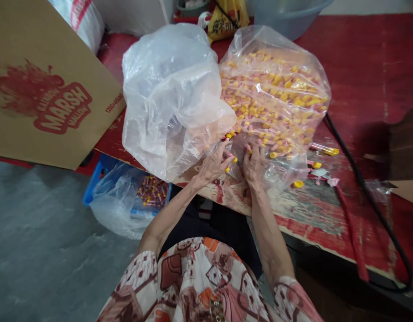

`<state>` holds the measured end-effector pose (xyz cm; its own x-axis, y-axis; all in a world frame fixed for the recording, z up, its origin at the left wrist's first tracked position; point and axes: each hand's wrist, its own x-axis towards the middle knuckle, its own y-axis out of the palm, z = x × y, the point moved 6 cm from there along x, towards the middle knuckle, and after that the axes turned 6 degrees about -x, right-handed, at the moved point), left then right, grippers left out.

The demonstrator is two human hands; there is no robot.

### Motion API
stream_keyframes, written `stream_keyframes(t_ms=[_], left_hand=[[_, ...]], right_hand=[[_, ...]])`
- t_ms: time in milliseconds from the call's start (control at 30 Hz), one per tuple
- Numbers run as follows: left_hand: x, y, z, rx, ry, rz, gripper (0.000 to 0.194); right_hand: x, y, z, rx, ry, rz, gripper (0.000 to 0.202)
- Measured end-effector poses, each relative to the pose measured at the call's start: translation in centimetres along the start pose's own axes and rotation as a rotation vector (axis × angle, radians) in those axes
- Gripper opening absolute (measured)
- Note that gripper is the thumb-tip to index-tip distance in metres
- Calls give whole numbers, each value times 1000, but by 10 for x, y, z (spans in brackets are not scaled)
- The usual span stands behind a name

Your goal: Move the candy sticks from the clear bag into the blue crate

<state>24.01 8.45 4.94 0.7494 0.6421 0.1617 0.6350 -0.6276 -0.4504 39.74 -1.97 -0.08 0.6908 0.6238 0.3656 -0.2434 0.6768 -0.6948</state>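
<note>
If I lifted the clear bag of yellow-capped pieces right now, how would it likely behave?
The clear bag would probably sag and fold, since its thin film is wrinkled. Its weight likely comes mostly from the many small yellow-capped pieces inside. They look loosely heaped, so the load might shift.

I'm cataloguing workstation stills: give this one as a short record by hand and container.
Left hand: fingertips at small yellow-capped pieces, grip unclear
Right hand: at near edge of clear bag, grip unclear
Clear bag: many pink-and-yellow pieces inside
Whitish bag: left of clear bag, contents unclear
Blue crate: below table edge, small pieces inside
Cardboard box: left side, printed MARSH MALLOW
</note>
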Motion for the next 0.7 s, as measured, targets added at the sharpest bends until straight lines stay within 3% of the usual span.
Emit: stream_keyframes(t_ms=[133,267,367,467,567,700], left_hand=[[19,9,21,-46,-87,-69,55],[2,2,31,-37,-96,-138,52],[-23,-7,24,112,-15,-206,39],[-41,-8,12,301,90,-179,25],[-49,-2,-1,425,213,-94,27],[-50,3,-9,491,257,-116,31]], right_hand=[[-5,-12,-9,37,64,-59,39],[-6,-14,-8,80,87,-22,34],[-6,-12,-6,78,85,13,34],[-7,-10,-7,55,87,9,33],[-7,-10,-11,47,120,-69,34],[-6,-17,-14,25,153,-173,41]])
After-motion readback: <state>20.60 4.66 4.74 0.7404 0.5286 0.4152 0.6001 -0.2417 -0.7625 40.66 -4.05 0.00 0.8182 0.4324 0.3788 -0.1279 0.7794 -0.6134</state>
